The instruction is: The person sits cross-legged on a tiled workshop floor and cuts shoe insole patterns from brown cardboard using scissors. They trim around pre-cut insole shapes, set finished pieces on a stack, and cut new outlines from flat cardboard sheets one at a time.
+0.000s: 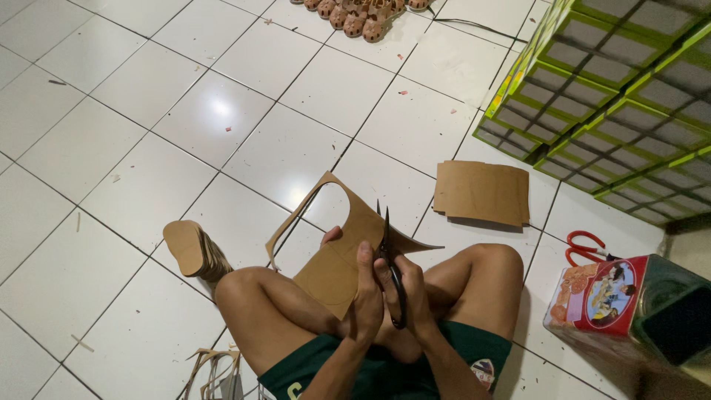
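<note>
I sit cross-legged on a white tiled floor. My left hand (361,292) grips a brown cardboard sheet (342,248) with a sole-shaped hole cut out of its far end. My right hand (409,292) holds black scissors (390,255), blades pointing away from me and set into the sheet's right edge. Both hands are close together above my lap, between my knees.
A stack of cut brown sole shapes (194,250) leans by my left knee. Flat cardboard sheets (481,192) lie ahead on the right. Red-handled scissors (585,247) lie beside a printed tin (629,300). Green-edged boxes (607,96) are stacked at the far right. Sandals (359,15) stand at the top. Cardboard scraps (211,367) lie near my left thigh.
</note>
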`<state>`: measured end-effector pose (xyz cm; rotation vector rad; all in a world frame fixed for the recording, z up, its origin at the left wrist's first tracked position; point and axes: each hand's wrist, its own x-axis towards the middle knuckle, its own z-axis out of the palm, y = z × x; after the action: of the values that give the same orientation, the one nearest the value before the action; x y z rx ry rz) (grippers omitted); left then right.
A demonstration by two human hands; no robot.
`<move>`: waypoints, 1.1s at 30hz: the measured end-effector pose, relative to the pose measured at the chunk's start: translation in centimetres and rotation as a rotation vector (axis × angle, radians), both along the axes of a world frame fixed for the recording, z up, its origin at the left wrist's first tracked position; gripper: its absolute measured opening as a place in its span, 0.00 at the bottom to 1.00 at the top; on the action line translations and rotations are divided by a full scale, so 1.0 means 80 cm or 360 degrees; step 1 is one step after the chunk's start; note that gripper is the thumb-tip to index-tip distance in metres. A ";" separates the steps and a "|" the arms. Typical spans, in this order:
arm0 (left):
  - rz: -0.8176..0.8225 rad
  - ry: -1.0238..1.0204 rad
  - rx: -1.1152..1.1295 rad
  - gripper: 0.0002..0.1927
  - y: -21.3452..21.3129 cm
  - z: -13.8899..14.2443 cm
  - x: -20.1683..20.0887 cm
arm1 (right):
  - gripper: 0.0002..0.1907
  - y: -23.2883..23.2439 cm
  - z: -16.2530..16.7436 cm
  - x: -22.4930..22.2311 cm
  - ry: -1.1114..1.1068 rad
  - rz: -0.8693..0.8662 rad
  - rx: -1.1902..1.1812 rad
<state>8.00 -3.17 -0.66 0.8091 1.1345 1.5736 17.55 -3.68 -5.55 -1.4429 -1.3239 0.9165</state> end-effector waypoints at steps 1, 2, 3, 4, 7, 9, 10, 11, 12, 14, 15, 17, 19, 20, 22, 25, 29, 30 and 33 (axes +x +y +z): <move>-0.0100 -0.0009 -0.0107 0.21 -0.001 -0.002 -0.001 | 0.35 0.001 0.005 0.001 0.0078 0.0024 -0.0003; -0.0200 -0.0018 -0.0214 0.18 0.000 -0.004 -0.001 | 0.34 0.001 0.009 0.001 0.0156 0.0047 -0.0008; -0.0298 -0.0028 -0.0324 0.18 -0.001 -0.004 -0.002 | 0.34 0.001 0.012 0.000 0.0158 0.0059 -0.0005; -0.0219 -0.0104 -0.0251 0.17 -0.002 -0.002 -0.002 | 0.34 0.001 0.016 0.001 0.0160 0.0070 -0.0002; -0.0041 -0.0150 -0.0036 0.24 -0.004 0.007 -0.007 | 0.32 -0.001 0.023 0.002 0.0282 0.0143 0.0059; -0.0014 0.0067 0.0108 0.23 -0.004 0.016 -0.011 | 0.31 0.000 0.027 0.003 0.0294 0.0153 0.0060; -0.0018 0.0067 0.0129 0.23 -0.004 0.020 -0.012 | 0.31 -0.001 0.029 0.004 0.0244 0.0134 0.0025; -0.0022 0.0068 0.0150 0.23 -0.003 0.023 -0.013 | 0.30 -0.002 0.032 0.005 0.0193 0.0116 -0.0010; -0.0027 0.0070 0.0175 0.22 -0.002 0.025 -0.014 | 0.30 -0.002 0.035 0.005 0.0186 0.0124 -0.0007; -0.0120 -0.0178 0.0164 0.23 0.000 0.028 -0.016 | 0.29 -0.005 0.042 0.008 0.0171 0.0143 -0.0009; -0.0166 -0.0303 0.0157 0.23 0.000 0.028 -0.017 | 0.29 -0.006 0.045 0.009 0.0183 0.0145 0.0006; -0.0188 -0.0257 0.0196 0.23 0.001 0.027 -0.020 | 0.28 -0.006 0.049 0.010 0.0208 0.0144 0.0041; -0.0225 -0.0254 0.0201 0.23 0.001 0.025 -0.022 | 0.29 -0.008 0.052 0.011 0.0228 0.0154 0.0013; -0.0251 -0.0273 0.0193 0.23 0.001 0.024 -0.023 | 0.29 -0.009 0.052 0.012 0.0238 0.0162 0.0002; -0.0286 -0.0266 0.0185 0.23 0.001 0.024 -0.026 | 0.29 -0.010 0.050 0.013 0.0150 0.0119 -0.0036; -0.0325 -0.0241 0.0191 0.23 0.002 0.026 -0.030 | 0.30 -0.012 0.045 0.016 0.0154 0.0109 -0.0063; -0.0400 -0.0353 0.0181 0.23 0.005 0.031 -0.033 | 0.31 -0.013 0.041 0.020 0.0147 0.0111 -0.0122; -0.0418 -0.0385 0.0180 0.24 0.006 0.032 -0.034 | 0.31 -0.013 0.041 0.020 0.0148 0.0114 -0.0124; -0.0478 -0.0303 0.0259 0.25 0.008 0.032 -0.036 | 0.30 -0.014 0.046 0.022 0.0142 0.0120 -0.0116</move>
<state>5.12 -2.51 1.87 0.8718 0.7183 1.4657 19.28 -4.82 -1.91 -1.3987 -1.2978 1.0763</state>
